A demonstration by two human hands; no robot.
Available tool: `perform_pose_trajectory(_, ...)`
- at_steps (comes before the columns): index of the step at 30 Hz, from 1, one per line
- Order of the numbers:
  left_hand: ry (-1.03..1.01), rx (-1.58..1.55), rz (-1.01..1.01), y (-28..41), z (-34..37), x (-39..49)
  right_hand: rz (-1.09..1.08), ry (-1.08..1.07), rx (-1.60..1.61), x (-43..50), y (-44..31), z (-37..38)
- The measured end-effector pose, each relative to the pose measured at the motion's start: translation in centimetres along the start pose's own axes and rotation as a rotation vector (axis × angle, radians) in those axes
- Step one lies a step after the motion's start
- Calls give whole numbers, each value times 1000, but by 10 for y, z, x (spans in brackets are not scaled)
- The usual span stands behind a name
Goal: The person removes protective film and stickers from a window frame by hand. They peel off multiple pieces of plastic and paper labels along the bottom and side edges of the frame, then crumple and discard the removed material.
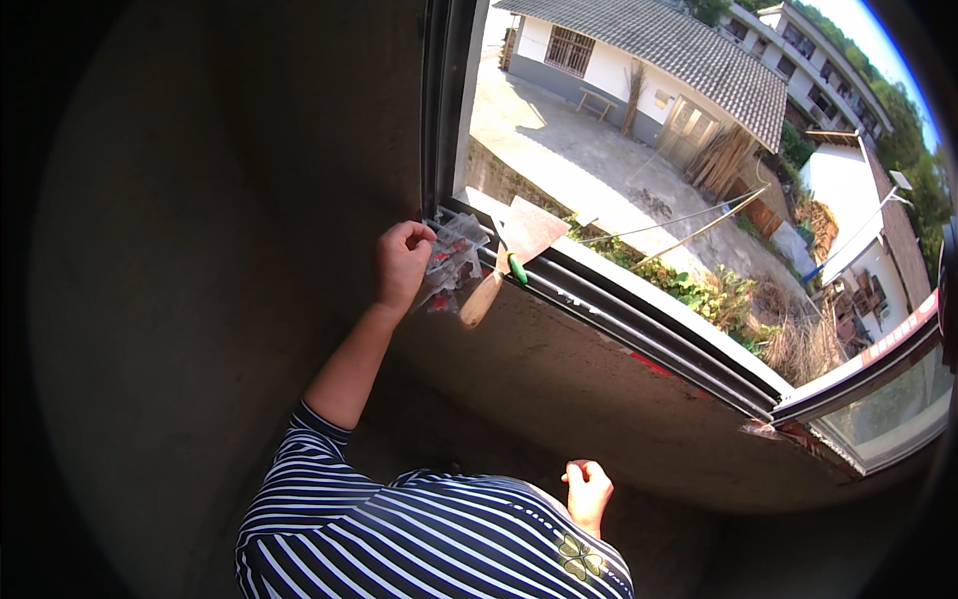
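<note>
My left hand (406,262) is at the lower left corner of the window frame, its fingertips pinched at the edge of a crumpled bunch of clear plastic film (456,251) with red marks. Just right of the film, a wide-bladed scraper (528,228) with a wooden handle lies across the dark sliding-window track (599,296). A green-handled tool (516,267) rests over the scraper, its dark shaft pointing up. Near my striped shirt, low in the view, my right hand (588,490) is held with curled fingers, away from the window; whether it holds something small cannot be told.
A dark plastered wall (224,187) stands at the left, and another wall section (569,367) runs under the sill. An open window sash (883,412) juts out at the right. Red film scraps (650,364) cling below the track. Outside lie a yard and tiled-roof houses.
</note>
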State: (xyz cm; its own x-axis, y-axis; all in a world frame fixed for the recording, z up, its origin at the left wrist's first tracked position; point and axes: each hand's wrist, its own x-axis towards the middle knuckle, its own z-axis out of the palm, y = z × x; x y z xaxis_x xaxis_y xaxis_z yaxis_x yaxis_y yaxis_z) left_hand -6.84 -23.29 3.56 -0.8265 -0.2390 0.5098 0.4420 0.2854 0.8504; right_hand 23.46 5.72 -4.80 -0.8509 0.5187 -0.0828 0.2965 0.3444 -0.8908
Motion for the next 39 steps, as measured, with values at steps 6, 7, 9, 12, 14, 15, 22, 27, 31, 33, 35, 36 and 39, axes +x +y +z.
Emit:
perform_pose_trajectory(6, -72, -177, -206, 7, -5, -2, -18, 2, -8, 3, 0, 2)
perform_pose_trajectory(7, -90, -182, -254, 7, -7, -3, -22, 1, -7, 4, 0, 3)
perform_pose_trajectory(9, -100, -237, -261, 8, -9, -3, -25, -1, -8, 4, 1, 3)
perform_pose_trajectory(12, -103, -299, -263, 8, -11, -3, -19, 1, -7, 5, 1, 4)
perform_pose_trajectory(14, -103, -330, -255, 6, -11, -4, -7, 1, 4, 5, 1, 4)
perform_pose_trajectory(15, -104, -344, -248, 6, -11, -4, -13, 0, 1, 5, 1, 4)
perform_pose_trajectory(22, -109, -406, -293, 7, -10, -5, -15, -1, 9, 3, -1, 2)
perform_pose_trajectory(27, -65, -413, -248, 15, -6, -7, -18, 1, 12, 1, 1, 1)
perform_pose_trajectory(31, -51, -242, -158, 22, -6, -10, -30, 0, 10, 1, -1, 2)
perform_pose_trajectory(33, -73, -13, -4, 28, -10, -12, 10, 0, 25, 0, -3, 2)
perform_pose_trajectory(35, -107, 138, -35, 40, -12, -15, 4, -3, -11, 0, -4, 2)
perform_pose_trajectory(36, -93, 251, 10, 48, -13, -16, 40, -17, -31, -1, -4, 2)
perform_pose_trajectory(39, -11, 584, 636, 82, -19, -25, -9, -5, -9, -2, -3, 1)
